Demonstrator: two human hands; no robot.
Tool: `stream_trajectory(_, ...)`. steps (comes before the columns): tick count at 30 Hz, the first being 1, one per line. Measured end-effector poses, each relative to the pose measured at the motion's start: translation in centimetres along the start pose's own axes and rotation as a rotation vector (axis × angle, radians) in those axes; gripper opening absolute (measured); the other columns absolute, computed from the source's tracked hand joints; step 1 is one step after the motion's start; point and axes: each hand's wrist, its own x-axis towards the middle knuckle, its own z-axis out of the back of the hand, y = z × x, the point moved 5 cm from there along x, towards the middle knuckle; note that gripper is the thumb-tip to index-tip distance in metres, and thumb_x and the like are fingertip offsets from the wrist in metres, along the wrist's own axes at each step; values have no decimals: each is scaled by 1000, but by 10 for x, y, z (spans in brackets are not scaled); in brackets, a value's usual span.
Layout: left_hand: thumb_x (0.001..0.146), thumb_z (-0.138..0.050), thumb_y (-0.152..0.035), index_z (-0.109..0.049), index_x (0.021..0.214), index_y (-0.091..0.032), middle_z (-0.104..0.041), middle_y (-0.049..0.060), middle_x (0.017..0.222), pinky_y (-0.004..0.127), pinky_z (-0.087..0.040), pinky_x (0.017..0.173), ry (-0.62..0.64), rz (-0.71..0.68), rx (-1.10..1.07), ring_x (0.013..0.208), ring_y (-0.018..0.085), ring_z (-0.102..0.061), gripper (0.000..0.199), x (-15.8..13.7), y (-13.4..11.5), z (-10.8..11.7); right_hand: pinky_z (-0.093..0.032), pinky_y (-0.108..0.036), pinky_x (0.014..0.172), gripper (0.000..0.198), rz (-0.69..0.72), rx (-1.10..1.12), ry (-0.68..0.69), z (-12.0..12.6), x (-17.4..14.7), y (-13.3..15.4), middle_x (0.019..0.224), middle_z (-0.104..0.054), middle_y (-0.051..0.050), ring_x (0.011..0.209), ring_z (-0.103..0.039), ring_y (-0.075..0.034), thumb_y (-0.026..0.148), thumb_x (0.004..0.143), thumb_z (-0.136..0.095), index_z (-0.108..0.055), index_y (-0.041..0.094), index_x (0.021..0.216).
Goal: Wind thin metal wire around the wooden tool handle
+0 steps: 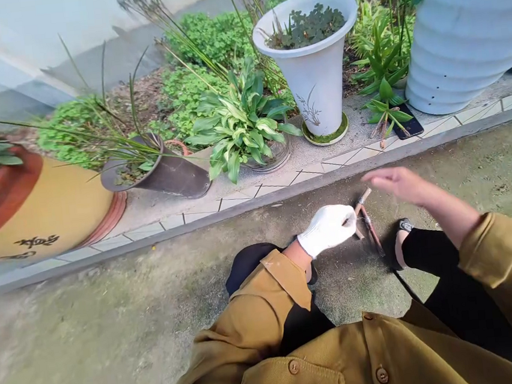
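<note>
Crossed sticks [371, 231]: pale, reddish-brown
Long axes: pale toward ledge's [160, 210] front edge, reddish-brown away
Left grip [331, 229]: gloved, closed on sticks
Right grip [395, 184]: bare, outstretched, wide

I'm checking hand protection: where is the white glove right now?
In the head view, just right of centre, the white glove is on the left hand, closed at the crossed sticks, below the flared white pot.

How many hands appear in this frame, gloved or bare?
2: the gloved left hand, close by the crossed sticks, and the bare right hand, above and to the right of them in the picture.
</note>
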Motion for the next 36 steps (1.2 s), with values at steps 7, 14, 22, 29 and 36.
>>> stream_trajectory(7,82,-56,-20,-69,79,-17,-66,-2,74,22,-38,65,-9,21,-175,66,11,-53,13,-3,1,15,-48,-27,70,30,30,148,351,-87,-16,-18,63,-64,2,64,-59,-14,47,84,-64,-74,19,80)
stream_trajectory(14,86,-56,-25,-71,84,-16,-69,-1,80,23,-41,70,-10,78,-250,72,12,-57,18,-4,11,22,-45,-26,73,26,160,56,259,-79,-10,-1,74,-69,0,72,-60,-16,41,86,-61,-76,21,80)
stream_trajectory(22,80,-62,-27,-70,89,-9,-71,9,83,31,-53,75,143,190,-1121,73,16,-65,21,-3,21,2,-40,-26,63,31,113,100,264,-74,-11,0,63,-62,1,61,-52,-14,45,83,-57,-72,19,74)
stream_trajectory(29,75,-65,-32,-73,87,-5,-72,17,82,35,-55,70,184,222,-1471,74,23,-68,30,-2,28,-8,-42,-30,66,44,88,164,326,-78,-6,-11,65,-62,-1,63,-52,-16,60,81,-57,-72,19,75)
stream_trajectory(36,74,-76,-29,-71,92,-8,-70,10,84,31,-53,75,180,169,-1273,74,16,-65,28,-5,25,-4,-40,-29,63,44,38,136,352,-80,-2,-20,61,-58,0,61,-50,-15,60,82,-57,-73,19,77)
